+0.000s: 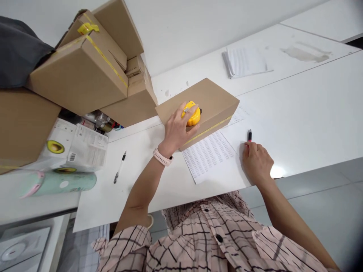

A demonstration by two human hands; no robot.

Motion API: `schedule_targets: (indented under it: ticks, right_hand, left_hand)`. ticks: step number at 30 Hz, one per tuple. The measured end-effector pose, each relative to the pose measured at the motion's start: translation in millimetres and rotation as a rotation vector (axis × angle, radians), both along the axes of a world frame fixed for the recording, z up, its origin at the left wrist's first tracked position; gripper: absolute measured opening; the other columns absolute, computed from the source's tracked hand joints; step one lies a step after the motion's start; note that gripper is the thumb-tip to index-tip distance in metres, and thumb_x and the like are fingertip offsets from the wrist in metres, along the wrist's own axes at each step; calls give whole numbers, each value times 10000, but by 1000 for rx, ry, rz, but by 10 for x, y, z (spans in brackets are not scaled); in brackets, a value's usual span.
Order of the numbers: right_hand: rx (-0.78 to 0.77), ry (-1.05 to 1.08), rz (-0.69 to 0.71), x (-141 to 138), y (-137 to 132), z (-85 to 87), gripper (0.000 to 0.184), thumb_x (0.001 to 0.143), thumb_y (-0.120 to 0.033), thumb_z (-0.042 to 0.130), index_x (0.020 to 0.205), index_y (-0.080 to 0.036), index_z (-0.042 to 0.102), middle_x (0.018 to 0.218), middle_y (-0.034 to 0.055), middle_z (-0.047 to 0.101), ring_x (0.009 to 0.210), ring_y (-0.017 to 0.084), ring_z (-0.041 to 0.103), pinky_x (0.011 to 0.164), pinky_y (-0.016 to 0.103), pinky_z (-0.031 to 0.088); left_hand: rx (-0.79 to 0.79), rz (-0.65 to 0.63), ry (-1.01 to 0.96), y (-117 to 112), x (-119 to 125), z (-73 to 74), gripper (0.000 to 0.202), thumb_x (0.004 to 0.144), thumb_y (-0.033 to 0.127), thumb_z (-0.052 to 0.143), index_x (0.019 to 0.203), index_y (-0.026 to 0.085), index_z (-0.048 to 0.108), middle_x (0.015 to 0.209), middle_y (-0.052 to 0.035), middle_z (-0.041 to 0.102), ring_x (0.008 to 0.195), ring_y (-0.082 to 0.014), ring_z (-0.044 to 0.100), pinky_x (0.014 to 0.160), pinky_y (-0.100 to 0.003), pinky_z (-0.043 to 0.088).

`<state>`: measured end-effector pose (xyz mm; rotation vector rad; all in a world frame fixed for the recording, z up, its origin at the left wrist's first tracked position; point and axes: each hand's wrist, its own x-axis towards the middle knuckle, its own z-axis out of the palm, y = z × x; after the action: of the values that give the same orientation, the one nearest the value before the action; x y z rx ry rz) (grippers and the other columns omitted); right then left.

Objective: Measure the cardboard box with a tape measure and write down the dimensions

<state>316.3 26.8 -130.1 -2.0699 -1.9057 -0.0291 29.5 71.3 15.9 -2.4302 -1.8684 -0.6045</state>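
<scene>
My left hand (178, 128) grips a yellow tape measure (191, 114) and presses it on top of a flat cardboard box (211, 99) sealed with yellow tape. The box lies on a white table (297, 113), partly over a printed sheet of numbers (208, 155). My right hand (256, 161) rests on the table to the right of the sheet, fingers curled round a red and black pen (249, 135) whose tip sticks out above the knuckles.
A stack of cardboard boxes (85, 71) towers at the left. Below it lie a white avocado-print box (73, 145), a mint green bottle (61, 184) and a black pen (120, 167). A pile of papers (245, 61) sits far back.
</scene>
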Motion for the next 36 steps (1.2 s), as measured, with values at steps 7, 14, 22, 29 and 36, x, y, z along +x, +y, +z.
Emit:
schedule_targets:
  ticks: [7, 14, 22, 29, 36]
  right_hand:
    - [64, 39, -11, 73, -401, -23, 364, 1031, -254, 361, 1117, -144, 697, 831, 122, 647, 794, 244, 577, 577, 340, 276]
    - [227, 738, -62, 222, -958, 133, 307, 1029, -351, 454, 1179, -196, 673, 762, 20, 595, 596, 149, 499, 554, 301, 372]
    - [218, 1458, 61, 375, -1188, 661, 170, 909, -335, 680, 1053, -290, 759, 735, 23, 652, 705, 201, 604, 662, 374, 485]
    - [17, 1495, 426, 372, -1243, 838, 240, 850, -327, 770, 1078, -391, 731, 740, 4, 672, 654, 219, 619, 572, 387, 485]
    - [40, 1623, 372, -2, -1064, 755, 306, 958, -501, 632, 752, -279, 585, 474, -64, 333, 433, 139, 321, 465, 318, 281]
  left_hand:
    - [-20, -63, 83, -17, -85, 40, 547, 985, 514, 527, 1505, 348, 482, 1622, -55, 415, 1193, -283, 632, 786, -337, 564]
    - [-69, -130, 170, -84, -185, 157, 573, 951, 518, 539, 1502, 368, 486, 1616, -42, 435, 984, -240, 691, 577, -286, 480]
    - [33, -213, 161, -329, -232, 56, 628, 959, 674, 476, 1489, 340, 521, 1573, -72, 496, 1011, -245, 699, 517, -266, 432]
    - [121, -168, 27, -332, -128, -11, 556, 1012, 625, 436, 1501, 364, 486, 1549, -61, 524, 1158, -257, 665, 743, -335, 573]
    - [540, -202, -208, -1105, 140, -390, 442, 968, 277, 619, 1399, 250, 526, 1270, -77, 704, 1235, -273, 639, 1056, -489, 483]
